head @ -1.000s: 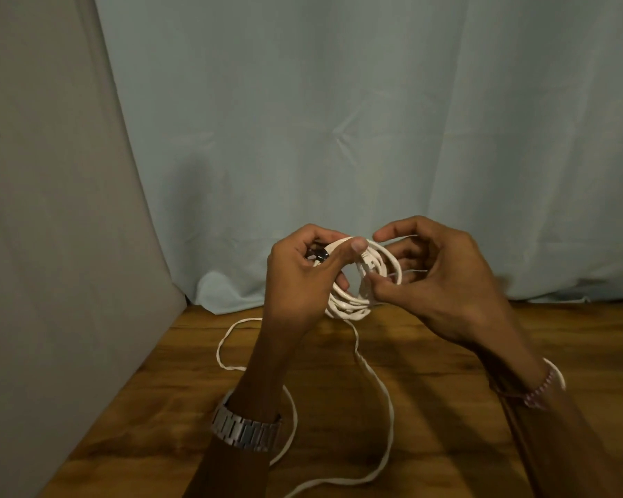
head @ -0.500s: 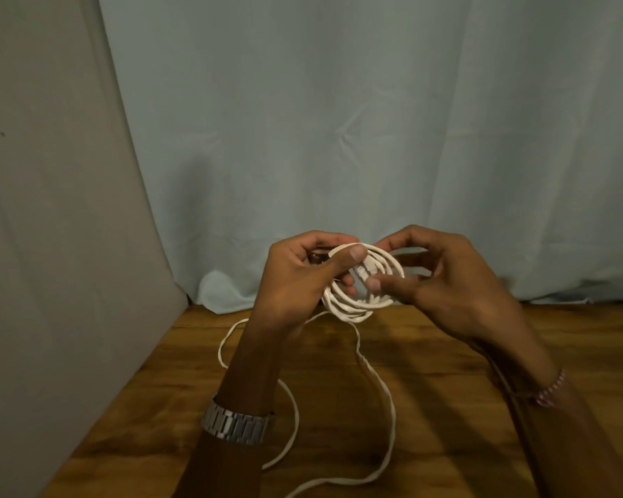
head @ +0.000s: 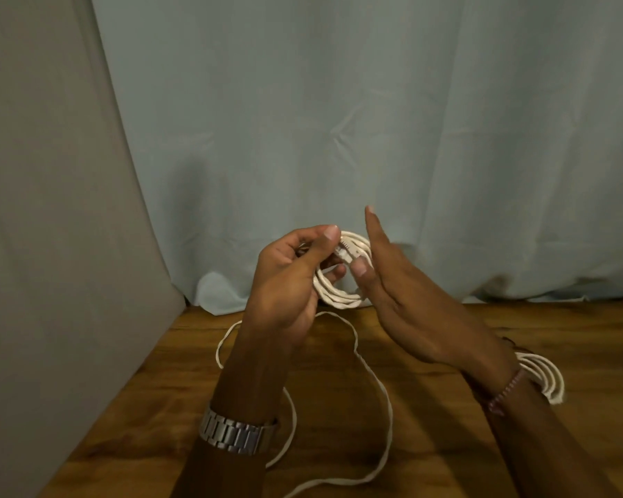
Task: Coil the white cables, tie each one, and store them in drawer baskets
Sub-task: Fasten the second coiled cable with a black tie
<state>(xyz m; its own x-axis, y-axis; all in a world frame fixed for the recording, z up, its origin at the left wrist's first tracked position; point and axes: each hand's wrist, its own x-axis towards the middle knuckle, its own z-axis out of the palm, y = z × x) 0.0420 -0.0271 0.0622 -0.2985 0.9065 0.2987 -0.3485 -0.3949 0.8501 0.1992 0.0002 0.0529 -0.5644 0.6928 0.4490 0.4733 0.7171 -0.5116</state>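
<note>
Nearest, the loose tail (head: 382,407) trails across the desk (head: 518,454) toward six o'clock; it could snag on the watch (head: 236,434) and drag loops undone. A second coil (head: 543,377) lies at four o'clock. Above, the left hand (head: 285,282) pinches the coil (head: 339,292), its ring upright, long axis roughly twelve-to-six. The right hand (head: 396,292) has fingers (head: 373,228) splayed, only its thumb pressing, so the turns may spring apart.

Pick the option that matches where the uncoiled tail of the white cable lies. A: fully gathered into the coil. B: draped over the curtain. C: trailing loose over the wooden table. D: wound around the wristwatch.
C: from the coil gripped in the left hand, the loose tail trails across the wooden table.
</note>
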